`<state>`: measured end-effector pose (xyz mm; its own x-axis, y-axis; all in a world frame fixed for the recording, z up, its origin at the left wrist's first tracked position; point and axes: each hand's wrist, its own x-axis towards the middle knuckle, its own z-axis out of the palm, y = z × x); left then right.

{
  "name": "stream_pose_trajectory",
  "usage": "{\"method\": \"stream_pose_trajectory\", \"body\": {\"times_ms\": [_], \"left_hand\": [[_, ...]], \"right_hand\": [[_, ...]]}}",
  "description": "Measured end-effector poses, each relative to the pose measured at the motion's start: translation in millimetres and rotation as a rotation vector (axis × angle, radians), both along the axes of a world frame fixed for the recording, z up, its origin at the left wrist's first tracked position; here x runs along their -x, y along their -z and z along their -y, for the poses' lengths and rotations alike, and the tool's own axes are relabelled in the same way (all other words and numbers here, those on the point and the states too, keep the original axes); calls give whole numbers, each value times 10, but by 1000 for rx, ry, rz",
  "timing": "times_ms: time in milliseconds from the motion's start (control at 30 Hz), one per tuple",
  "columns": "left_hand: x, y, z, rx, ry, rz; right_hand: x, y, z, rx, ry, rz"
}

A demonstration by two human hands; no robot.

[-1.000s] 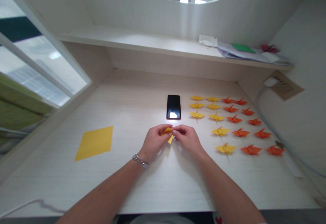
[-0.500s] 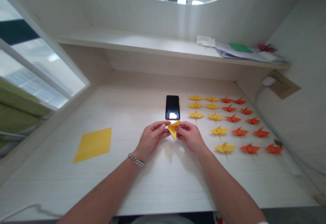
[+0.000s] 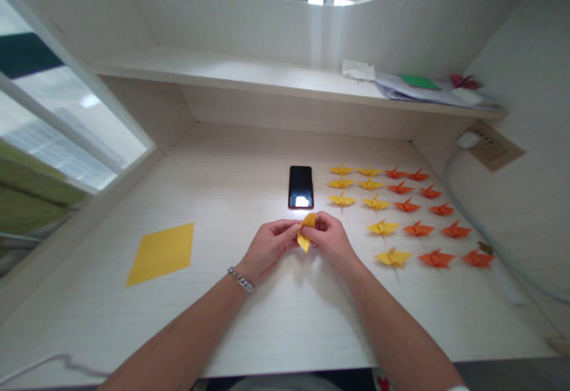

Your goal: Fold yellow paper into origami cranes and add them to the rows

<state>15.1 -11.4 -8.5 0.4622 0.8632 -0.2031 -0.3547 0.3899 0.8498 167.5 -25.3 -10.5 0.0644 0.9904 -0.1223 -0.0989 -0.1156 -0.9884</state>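
Between my two hands is a small folded piece of yellow origami paper (image 3: 306,234), raised over the desk. My left hand (image 3: 269,245) pinches its left side, thumb against the paper. From the other side my right hand (image 3: 332,237) grips it with the thumb across its front; the fingers behind are partly hidden. A flat yellow paper sheet (image 3: 162,253) lies on the desk to the left. On the right stand rows of folded paper cranes, yellow ones (image 3: 393,258) nearer my hand and orange ones (image 3: 436,258) farther right.
A black phone (image 3: 301,187) lies just beyond my hands. Papers (image 3: 387,87) and a green sheet (image 3: 420,81) rest on the shelf (image 3: 231,73) above. A cable (image 3: 463,204) runs from the wall socket (image 3: 496,145) down the desk's right side.
The folded yellow paper has turned and looks narrower, more upright and bent. My left hand has moved slightly right, closer to my right hand, and its thumb now presses on the paper.
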Motion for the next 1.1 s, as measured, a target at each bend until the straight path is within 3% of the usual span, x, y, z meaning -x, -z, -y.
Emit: {"method": "stream_pose_trajectory", "body": {"times_ms": [167, 400, 833, 1100], "left_hand": [[1, 22, -16, -11, -17, -23], [12, -18, -30, -35, -58, -80], [17, 45, -20, -144, -105, -307], [-3, 45, -2, -220, -132, -387]], "right_hand": [[-15, 30, 15, -49, -21, 31], [-38, -31, 14, 20, -90, -45], [-60, -47, 33, -17, -121, 143], [-52, -35, 37, -18, -127, 143]]}}
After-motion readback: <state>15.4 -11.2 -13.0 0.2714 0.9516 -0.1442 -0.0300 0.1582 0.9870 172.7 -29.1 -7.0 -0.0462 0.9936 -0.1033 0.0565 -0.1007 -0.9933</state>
